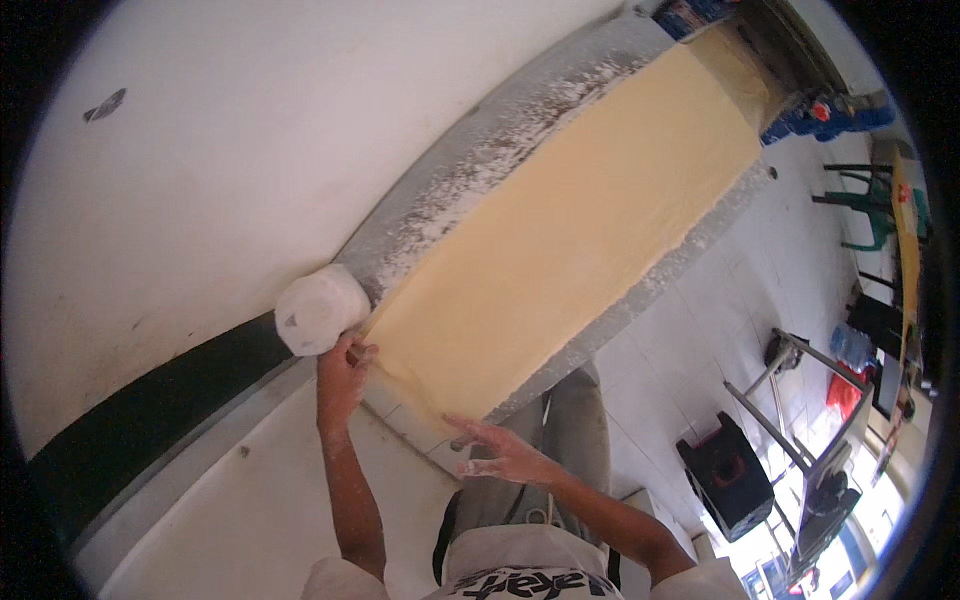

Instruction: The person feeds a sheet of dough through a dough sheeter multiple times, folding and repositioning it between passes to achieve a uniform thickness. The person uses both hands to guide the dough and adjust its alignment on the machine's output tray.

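Note:
A long, pale yellow sheet of dough (590, 220) lies flat along a grey, flour-dusted table (440, 215). My left hand (343, 378) is at the dough's near left corner, its fingers bent together at the edge, just below a round white container (322, 308). The fingers seem to pinch the dough's edge. At the near right corner, my right hand (505, 455) has its fingers stretched out and the thumb apart. Its fingertips touch or nearly touch the dough's near edge. Both hands are dusted with flour.
A white wall (230, 130) runs along the left. A dark machine-like structure (800, 50) stands at the table's far end, beside blue patterned things (830, 117). On the tiled floor to the right are a black stool-like object (725, 475), a metal frame (790, 410) and a green chair (865, 205).

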`<state>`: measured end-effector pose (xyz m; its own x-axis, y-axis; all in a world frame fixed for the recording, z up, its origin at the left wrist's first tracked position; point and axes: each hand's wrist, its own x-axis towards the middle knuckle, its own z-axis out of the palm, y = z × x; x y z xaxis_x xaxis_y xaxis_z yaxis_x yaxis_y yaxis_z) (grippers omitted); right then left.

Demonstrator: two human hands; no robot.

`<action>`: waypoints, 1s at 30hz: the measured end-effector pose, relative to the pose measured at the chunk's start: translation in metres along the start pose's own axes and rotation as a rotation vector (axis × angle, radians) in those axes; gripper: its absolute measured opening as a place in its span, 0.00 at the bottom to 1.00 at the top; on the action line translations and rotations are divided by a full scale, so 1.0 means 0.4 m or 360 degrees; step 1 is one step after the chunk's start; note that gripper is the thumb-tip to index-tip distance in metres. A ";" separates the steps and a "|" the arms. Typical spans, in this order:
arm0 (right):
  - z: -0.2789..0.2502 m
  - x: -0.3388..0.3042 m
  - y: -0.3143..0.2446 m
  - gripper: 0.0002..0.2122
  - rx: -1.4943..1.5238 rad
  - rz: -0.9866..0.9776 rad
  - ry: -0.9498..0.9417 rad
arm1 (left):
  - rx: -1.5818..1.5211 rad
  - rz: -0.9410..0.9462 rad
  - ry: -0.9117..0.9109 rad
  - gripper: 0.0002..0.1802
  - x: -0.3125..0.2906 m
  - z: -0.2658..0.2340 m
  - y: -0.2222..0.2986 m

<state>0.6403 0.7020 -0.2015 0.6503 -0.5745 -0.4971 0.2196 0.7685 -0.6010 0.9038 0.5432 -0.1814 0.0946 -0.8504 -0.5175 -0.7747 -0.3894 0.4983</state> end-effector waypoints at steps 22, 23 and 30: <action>0.016 0.036 0.038 0.37 -0.0132 -0.0137 0.0052 | -0.0175 0.0042 0.0027 0.18 0.005 -0.019 -0.043; 0.019 0.038 0.041 0.37 -0.0141 -0.0174 0.0063 | -0.0210 0.0048 0.0047 0.18 0.003 -0.017 -0.054; 0.013 0.038 0.048 0.38 -0.0020 -0.0127 0.0042 | -0.0165 -0.0058 0.0096 0.22 0.001 -0.017 -0.038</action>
<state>0.6582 0.7095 -0.2174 0.6115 -0.6411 -0.4638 0.2606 0.7166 -0.6469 0.9198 0.5462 -0.1844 0.1614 -0.8537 -0.4952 -0.7017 -0.4521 0.5507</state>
